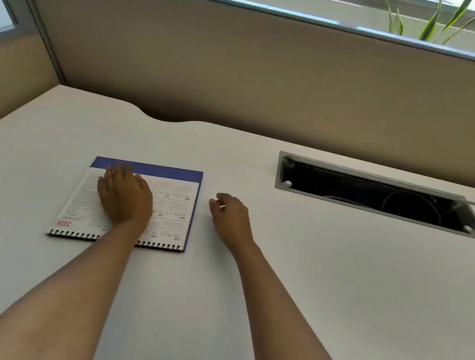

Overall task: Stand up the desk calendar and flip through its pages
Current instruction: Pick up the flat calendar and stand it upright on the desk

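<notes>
Lying flat on the white desk [276,279], spiral edge nearest the person, the calendar [170,200] sits left of centre. The left hand [124,196] rests spread on its page, gripping nothing; the right hand [232,214], loosely curled and empty, is just beside it. Behind are an open cable tray [383,196], a beige partition [248,66] and plants [435,21].

Desk calendar [170,200]: paper pages showing matt, wire spiral binding running along near edge. Counter [243,289]: smooth, matt, pale. Cable tray frame [279,171], far right: looking like brushed metal.
</notes>
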